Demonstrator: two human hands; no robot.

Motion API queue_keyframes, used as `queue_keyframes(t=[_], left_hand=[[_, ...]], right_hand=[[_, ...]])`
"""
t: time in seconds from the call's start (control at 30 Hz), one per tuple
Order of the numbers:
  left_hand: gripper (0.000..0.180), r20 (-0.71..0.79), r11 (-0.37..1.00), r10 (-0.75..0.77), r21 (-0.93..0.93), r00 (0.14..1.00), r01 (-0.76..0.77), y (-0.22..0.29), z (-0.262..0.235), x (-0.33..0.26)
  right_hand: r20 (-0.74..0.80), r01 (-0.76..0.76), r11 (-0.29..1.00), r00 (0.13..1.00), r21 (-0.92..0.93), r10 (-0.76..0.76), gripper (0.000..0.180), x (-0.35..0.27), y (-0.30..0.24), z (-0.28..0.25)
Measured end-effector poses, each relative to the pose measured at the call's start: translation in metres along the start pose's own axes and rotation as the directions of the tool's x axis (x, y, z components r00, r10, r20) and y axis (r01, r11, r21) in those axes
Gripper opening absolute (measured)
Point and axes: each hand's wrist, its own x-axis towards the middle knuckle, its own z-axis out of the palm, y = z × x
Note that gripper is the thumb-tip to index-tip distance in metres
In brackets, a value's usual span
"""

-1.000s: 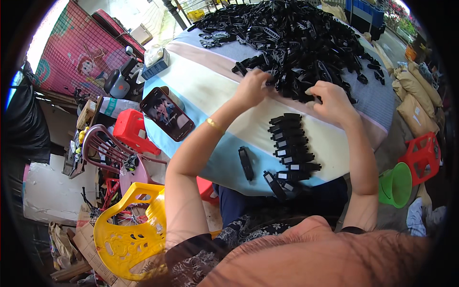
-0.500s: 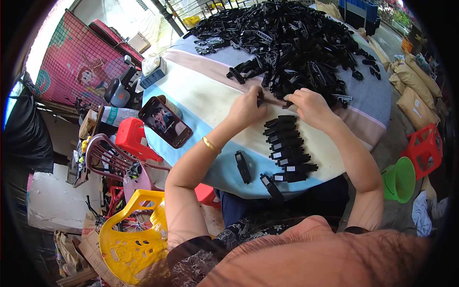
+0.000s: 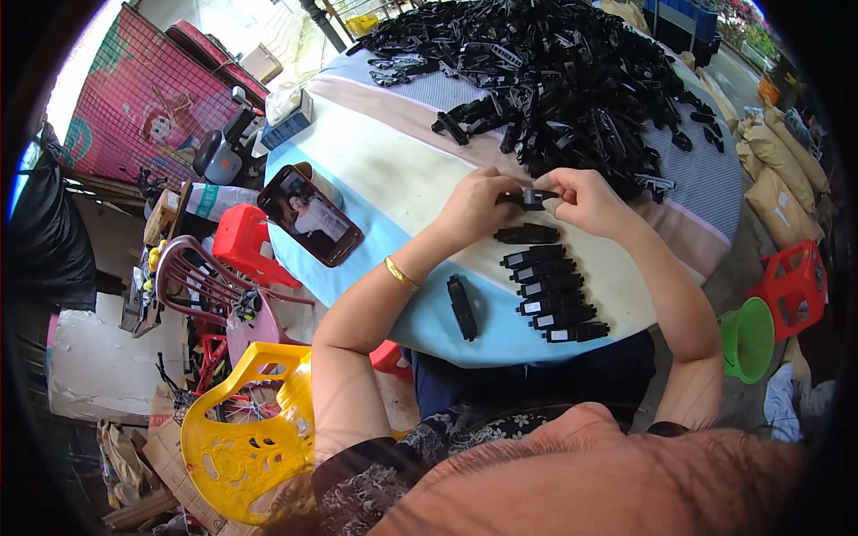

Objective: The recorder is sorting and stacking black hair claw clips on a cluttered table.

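Between my two hands is a small black plastic part with a grey patch on top. My left hand pinches its left end, and my right hand grips the right end with thumb and fingers. Just below them lies a column of similar black parts, set side by side, some with small white labels. The topmost part sits a little apart from the others. One more loose black part rests near the table's front edge. Beyond my hands rises a large heap of black plastic parts.
A phone leans on a round holder at the table's left. Behind it stands a blue box with white tissue. Around the striped table are a yellow chair, red stools, a green bucket and brown sacks.
My hands, earlier apart at the heap's edge, have come together on one black part. The loose part overhanging the front edge is gone from there. The phone's picture has changed.
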Motion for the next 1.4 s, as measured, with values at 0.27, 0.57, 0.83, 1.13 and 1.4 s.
queue_keyframes(t=[0.27, 0.57, 0.83, 1.13, 1.4], left_hand=[[0.025, 0.018, 0.988, -0.124, -0.093, 0.992, 0.125, -0.001, 0.002, -0.004], [0.02, 0.056, 0.977, -0.136, -0.156, 0.989, 0.143, 0.006, 0.006, 0.001], [0.019, 0.258, 0.956, -0.014, -0.279, 0.966, 0.088, 0.005, -0.001, -0.003], [0.032, -0.25, 0.973, -0.177, 0.1, 0.952, 0.208, -0.052, 0.017, 0.071], [0.029, -0.197, 0.914, -0.298, 0.222, 0.934, 0.339, -0.031, 0.016, 0.076]], right_hand=[[-0.08, 0.257, 0.747, 0.921, -0.614, -0.382, 0.017, 0.001, 0.003, 0.003], [-0.015, 0.372, 0.802, 0.904, -0.467, -0.428, 0.017, 0.006, 0.024, -0.001], [-0.07, 0.337, 0.818, 0.908, -0.466, -0.413, 0.016, 0.002, 0.003, -0.005], [-0.276, 0.014, 0.505, 0.825, -0.863, -0.493, 0.026, 0.023, 0.021, -0.016], [-0.29, 0.141, 0.642, 0.806, -0.753, -0.516, 0.029, 0.005, 0.012, -0.026]])
